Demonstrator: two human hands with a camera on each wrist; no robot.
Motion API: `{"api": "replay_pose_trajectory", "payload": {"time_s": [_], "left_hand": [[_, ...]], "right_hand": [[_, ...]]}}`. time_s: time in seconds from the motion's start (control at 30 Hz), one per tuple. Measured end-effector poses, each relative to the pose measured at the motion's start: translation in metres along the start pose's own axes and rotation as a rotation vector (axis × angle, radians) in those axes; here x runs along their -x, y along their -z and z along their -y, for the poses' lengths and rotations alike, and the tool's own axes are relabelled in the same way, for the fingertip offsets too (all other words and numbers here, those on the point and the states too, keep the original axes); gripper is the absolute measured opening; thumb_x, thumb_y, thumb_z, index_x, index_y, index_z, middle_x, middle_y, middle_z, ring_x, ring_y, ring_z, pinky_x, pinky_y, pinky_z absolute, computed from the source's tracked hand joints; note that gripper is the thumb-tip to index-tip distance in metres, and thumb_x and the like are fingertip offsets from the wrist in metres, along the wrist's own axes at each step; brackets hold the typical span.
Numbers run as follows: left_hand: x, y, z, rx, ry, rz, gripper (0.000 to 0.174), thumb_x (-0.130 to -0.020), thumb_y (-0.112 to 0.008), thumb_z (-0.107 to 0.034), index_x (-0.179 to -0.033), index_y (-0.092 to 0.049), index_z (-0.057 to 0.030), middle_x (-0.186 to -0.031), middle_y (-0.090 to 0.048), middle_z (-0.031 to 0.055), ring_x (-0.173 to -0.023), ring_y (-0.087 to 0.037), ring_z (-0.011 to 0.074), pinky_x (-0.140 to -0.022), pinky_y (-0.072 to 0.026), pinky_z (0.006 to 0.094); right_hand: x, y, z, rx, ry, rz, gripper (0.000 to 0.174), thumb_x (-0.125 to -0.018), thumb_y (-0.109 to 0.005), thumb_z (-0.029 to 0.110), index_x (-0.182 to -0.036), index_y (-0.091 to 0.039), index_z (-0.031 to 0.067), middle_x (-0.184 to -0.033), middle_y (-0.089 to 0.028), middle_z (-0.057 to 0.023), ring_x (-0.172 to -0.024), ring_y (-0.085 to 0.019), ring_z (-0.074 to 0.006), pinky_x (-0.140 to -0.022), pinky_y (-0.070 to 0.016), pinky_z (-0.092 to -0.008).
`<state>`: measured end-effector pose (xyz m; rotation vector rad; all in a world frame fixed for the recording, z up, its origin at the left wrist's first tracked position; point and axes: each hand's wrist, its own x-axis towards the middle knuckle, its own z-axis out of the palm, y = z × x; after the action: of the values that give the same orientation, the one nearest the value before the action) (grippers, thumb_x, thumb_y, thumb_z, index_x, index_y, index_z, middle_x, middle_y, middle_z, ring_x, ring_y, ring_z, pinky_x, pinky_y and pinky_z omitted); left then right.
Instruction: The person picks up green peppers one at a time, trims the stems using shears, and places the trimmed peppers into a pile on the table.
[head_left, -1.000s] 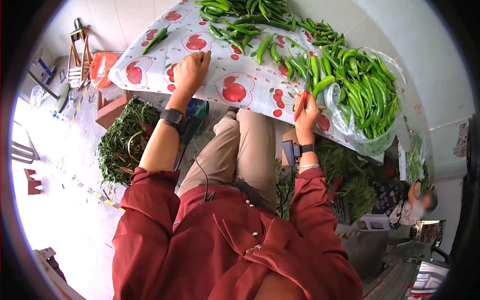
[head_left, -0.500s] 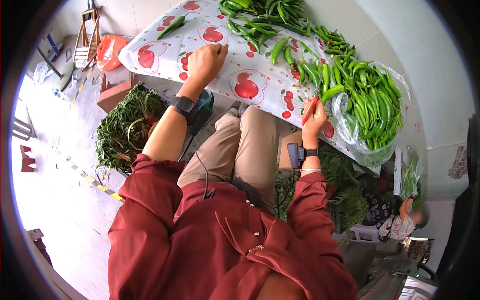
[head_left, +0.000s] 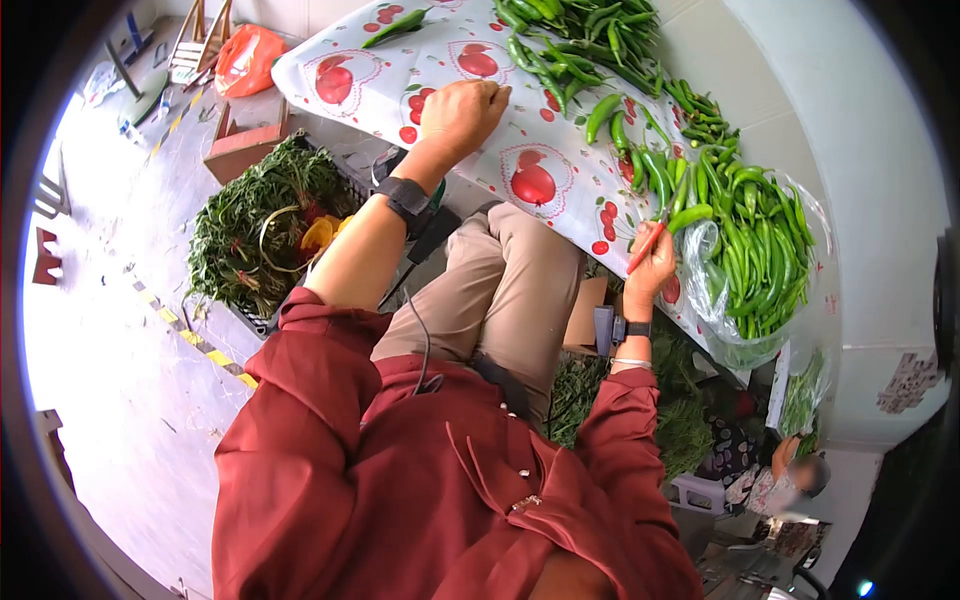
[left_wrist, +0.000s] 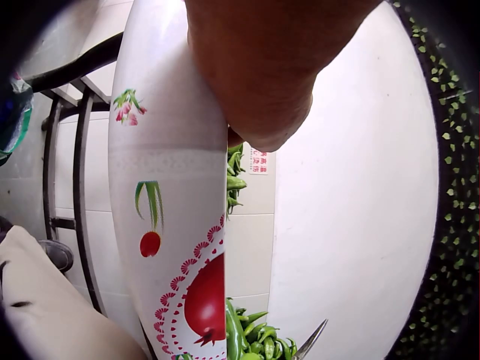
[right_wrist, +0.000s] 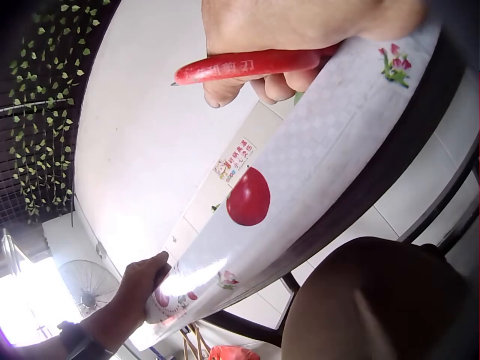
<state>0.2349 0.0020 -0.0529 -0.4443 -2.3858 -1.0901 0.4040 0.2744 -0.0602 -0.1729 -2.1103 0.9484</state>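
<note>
In the head view my left hand (head_left: 462,120) is above the patterned tablecloth (head_left: 440,60), its fingers curled and nothing visible in them. My right hand (head_left: 652,270) grips a red-handled bladed tool (head_left: 646,248) at the table's front edge; the right wrist view shows the red handle (right_wrist: 247,66) under that hand (right_wrist: 300,26). A metal tip (left_wrist: 311,341) shows in the left wrist view. Just beyond the tool lies a green pepper (head_left: 690,217), beside a clear plastic bag (head_left: 704,262) heaped with green peppers (head_left: 765,260). Whether my right fingers also touch a pepper is hidden.
More green peppers (head_left: 600,30) lie along the far side, and one pepper (head_left: 397,27) sits alone at the left. Below the table are a crate of leafy greens (head_left: 240,225) and an orange bag (head_left: 250,62). Another person (head_left: 780,485) is at the lower right.
The head view has shifted, so the table and both hands appear farther right. My left hand stays curled over the cloth, and my right hand still grips the red-handled tool.
</note>
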Motion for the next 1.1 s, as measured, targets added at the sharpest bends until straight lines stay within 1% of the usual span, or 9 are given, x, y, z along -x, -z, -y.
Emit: {"api": "replay_pose_trajectory", "payload": {"time_s": [0.03, 0.1, 0.37, 0.57, 0.63, 0.77, 0.83, 1.0, 1.1], "left_hand": [[0.000, -0.001, 0.000, -0.005, -0.009, 0.002, 0.032, -0.089, -0.051, -0.036, -0.077, -0.063, -0.0078, -0.076, -0.063, 0.0124, -0.072, -0.061, 0.0328, -0.063, -0.0481, 0.0427], [0.001, 0.000, 0.000, -0.006, -0.007, -0.014, 0.033, -0.089, -0.051, -0.036, -0.077, -0.063, -0.0070, -0.075, -0.063, 0.0127, -0.070, -0.061, 0.0331, -0.062, -0.0479, 0.0430], [0.001, 0.004, -0.003, 0.041, -0.001, 0.006, 0.035, -0.088, -0.052, -0.035, -0.073, -0.063, -0.0056, -0.070, -0.061, 0.0142, -0.067, -0.060, 0.0336, -0.059, -0.0476, 0.0436], [0.001, 0.004, -0.004, 0.027, -0.013, -0.003, 0.035, -0.087, -0.050, -0.032, -0.071, -0.064, -0.0046, -0.070, -0.063, 0.0149, -0.069, -0.061, 0.0332, -0.064, -0.0480, 0.0446], [0.002, 0.004, -0.004, 0.042, -0.003, 0.005, 0.034, -0.088, -0.053, -0.034, -0.072, -0.062, -0.0050, -0.070, -0.061, 0.0133, -0.067, -0.059, 0.0329, -0.058, -0.0470, 0.0432], [0.002, 0.005, -0.004, 0.025, -0.010, 0.000, 0.034, -0.088, -0.053, -0.034, -0.071, -0.061, -0.0049, -0.070, -0.060, 0.0121, -0.067, -0.059, 0.0322, -0.058, -0.0466, 0.0429], [0.001, 0.008, -0.007, 0.037, 0.016, 0.017, 0.034, -0.087, -0.052, -0.031, -0.068, -0.061, -0.0036, -0.069, -0.061, 0.0131, -0.070, -0.060, 0.0318, -0.062, -0.0473, 0.0440], [0.000, 0.005, -0.007, 0.039, -0.005, -0.011, 0.032, -0.086, -0.054, -0.030, -0.067, -0.060, -0.0043, -0.068, -0.060, 0.0111, -0.068, -0.060, 0.0306, -0.060, -0.0470, 0.0428], [0.002, 0.003, -0.003, 0.032, 0.009, -0.030, 0.031, -0.085, -0.056, -0.029, -0.066, -0.059, -0.0052, -0.067, -0.059, 0.0104, -0.067, -0.059, 0.0299, -0.058, -0.0465, 0.0425]], "right_hand": [[0.001, 0.001, -0.002, 0.065, 0.018, -0.009, 0.015, -0.089, -0.061, 0.018, -0.083, -0.059, 0.0054, -0.056, -0.044, 0.0054, -0.048, -0.038, -0.0025, -0.044, -0.0297, -0.0199], [0.000, 0.003, -0.003, 0.093, -0.049, -0.010, 0.015, -0.087, -0.063, 0.018, -0.083, -0.061, 0.0036, -0.061, -0.056, -0.0006, -0.052, -0.050, -0.0074, -0.049, -0.0406, -0.0243], [0.000, 0.005, 0.001, 0.108, -0.071, 0.010, 0.018, -0.087, -0.063, 0.021, -0.082, -0.061, 0.0039, -0.059, -0.052, 0.0006, -0.051, -0.046, -0.0078, -0.049, -0.0381, -0.0244], [0.000, 0.004, -0.001, 0.051, -0.079, 0.003, 0.018, -0.087, -0.063, 0.021, -0.083, -0.060, 0.0038, -0.059, -0.052, -0.0004, -0.051, -0.047, -0.0087, -0.049, -0.0387, -0.0256], [0.000, 0.006, 0.004, 0.136, -0.044, 0.020, 0.017, -0.088, -0.062, 0.020, -0.083, -0.060, 0.0038, -0.058, -0.051, 0.0002, -0.050, -0.046, -0.0078, -0.048, -0.0378, -0.0249], [0.001, 0.006, 0.001, 0.032, -0.084, 0.048, 0.014, -0.088, -0.060, 0.017, -0.083, -0.060, 0.0040, -0.057, -0.050, 0.0003, -0.049, -0.044, -0.0058, -0.047, -0.0359, -0.0229], [0.002, 0.007, -0.002, 0.003, -0.131, 0.051, 0.012, -0.088, -0.060, 0.015, -0.083, -0.059, 0.0034, -0.061, -0.052, -0.0004, -0.053, -0.047, -0.0069, -0.050, -0.0385, -0.0238], [0.008, 0.011, -0.017, 0.022, -0.070, 0.040, 0.010, -0.086, -0.061, 0.012, -0.085, -0.060, 0.0024, -0.071, -0.057, -0.0023, -0.062, -0.051, -0.0106, -0.059, -0.0436, -0.0269], [0.009, 0.011, -0.010, 0.005, -0.104, 0.037, 0.011, -0.087, -0.059, 0.012, -0.086, -0.059, 0.0007, -0.070, -0.056, -0.0024, -0.059, -0.050, -0.0098, -0.055, -0.0422, -0.0249]]}}
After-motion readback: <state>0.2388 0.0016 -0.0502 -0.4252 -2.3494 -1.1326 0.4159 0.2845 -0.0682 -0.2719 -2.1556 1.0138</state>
